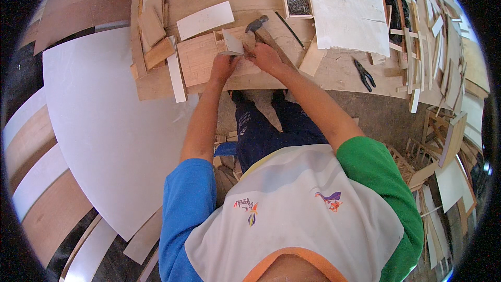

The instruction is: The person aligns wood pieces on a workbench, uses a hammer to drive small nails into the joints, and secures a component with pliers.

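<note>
A small assembly of thin wooden pieces (232,42), with a white face, stands on a flat light wood board (195,62) at the table's near edge. My left hand (225,67) is closed on its near lower edge, the fingertips partly hidden. Close to its right side, my right hand (265,57) has its fingers drawn together; what they pinch is too small to make out. A hammer (257,24) lies just beyond my right hand, its wooden handle running down beside my right forearm.
An open box of nails (298,1) sits at the back, with a dark pencil-like stick (290,30) before it. Black-handled pliers (364,74) lie to the right. A white panel (349,13), wood strips (156,52) and a large white sheet (115,125) surround the work.
</note>
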`<state>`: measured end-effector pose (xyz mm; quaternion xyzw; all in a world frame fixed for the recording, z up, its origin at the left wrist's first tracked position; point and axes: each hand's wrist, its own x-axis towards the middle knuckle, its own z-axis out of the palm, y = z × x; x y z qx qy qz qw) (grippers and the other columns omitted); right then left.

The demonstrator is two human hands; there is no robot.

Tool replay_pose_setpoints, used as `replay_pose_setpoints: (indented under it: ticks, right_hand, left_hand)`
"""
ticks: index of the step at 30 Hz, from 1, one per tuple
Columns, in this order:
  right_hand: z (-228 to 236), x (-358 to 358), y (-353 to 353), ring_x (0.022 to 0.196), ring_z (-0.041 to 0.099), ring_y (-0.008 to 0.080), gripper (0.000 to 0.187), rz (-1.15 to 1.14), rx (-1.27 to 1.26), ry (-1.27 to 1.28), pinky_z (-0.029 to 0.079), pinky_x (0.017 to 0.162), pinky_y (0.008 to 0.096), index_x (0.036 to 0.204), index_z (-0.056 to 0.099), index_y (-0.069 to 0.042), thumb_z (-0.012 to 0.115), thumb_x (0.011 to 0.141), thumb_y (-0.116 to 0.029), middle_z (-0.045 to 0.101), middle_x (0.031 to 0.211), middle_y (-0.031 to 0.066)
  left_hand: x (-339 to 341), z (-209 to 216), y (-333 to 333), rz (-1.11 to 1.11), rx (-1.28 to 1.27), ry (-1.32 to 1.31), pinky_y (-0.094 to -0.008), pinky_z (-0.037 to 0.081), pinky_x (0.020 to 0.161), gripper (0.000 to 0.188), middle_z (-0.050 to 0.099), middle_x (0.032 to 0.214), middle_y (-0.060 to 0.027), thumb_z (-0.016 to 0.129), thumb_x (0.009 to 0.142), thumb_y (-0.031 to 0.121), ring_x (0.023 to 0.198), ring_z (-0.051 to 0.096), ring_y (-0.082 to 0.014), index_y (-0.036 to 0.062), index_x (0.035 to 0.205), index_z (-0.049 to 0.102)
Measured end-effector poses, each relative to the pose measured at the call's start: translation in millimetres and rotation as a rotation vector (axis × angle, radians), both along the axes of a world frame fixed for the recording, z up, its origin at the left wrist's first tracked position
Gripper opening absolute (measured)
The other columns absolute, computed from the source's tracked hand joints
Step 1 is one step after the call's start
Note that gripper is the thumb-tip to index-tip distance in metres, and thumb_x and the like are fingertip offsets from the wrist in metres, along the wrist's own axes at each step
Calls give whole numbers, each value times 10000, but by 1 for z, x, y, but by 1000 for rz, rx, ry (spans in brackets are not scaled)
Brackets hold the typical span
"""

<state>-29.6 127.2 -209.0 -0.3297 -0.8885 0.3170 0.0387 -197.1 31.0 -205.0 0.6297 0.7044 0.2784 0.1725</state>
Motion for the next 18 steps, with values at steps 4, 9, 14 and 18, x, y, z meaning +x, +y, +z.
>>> replay_pose_setpoints:
  ticks: [4, 9, 14, 18]
  right_hand:
    - [5, 1, 0, 903, 581, 343, 446, -15, -32, 21, 481, 784, 432, 1270, 562, -173, 616, 848, -306, 579, 902, 180]
    - [21, 0, 3, 961, 583, 344, 551, -89, -197, 82, 477, 822, 422, 1272, 525, -90, 693, 784, -281, 602, 1011, 193]
    - [31, -4, 6, 1050, 560, 387, 597, -36, -235, 421, 459, 890, 451, 1238, 490, -50, 727, 765, -325, 585, 1130, 214]
    - [49, -13, 13, 1115, 533, 380, 588, 16, -270, 54, 456, 896, 448, 1239, 475, -32, 721, 783, -310, 541, 1226, 215]
  left_hand:
    - [0, 0, 2, -1, 14, -17, -438, 488, 705, 233, 661, 846, -191, 640, 839, 220, 797, 624, -369, 12, 943, 662]
    - [0, -5, 0, 27, -93, -25, -431, 478, 788, 248, 648, 941, -191, 654, 816, 206, 921, 591, -376, 20, 978, 654]
    - [8, 13, -1, 77, -149, -180, -418, 446, 898, 404, 603, 1117, -182, 680, 784, 161, 1078, 522, -373, 35, 1152, 574]
    - [5, 11, 1, 49, -90, -155, -424, 445, 915, 505, 594, 1152, -173, 697, 764, 125, 1094, 532, -358, 56, 1235, 526]
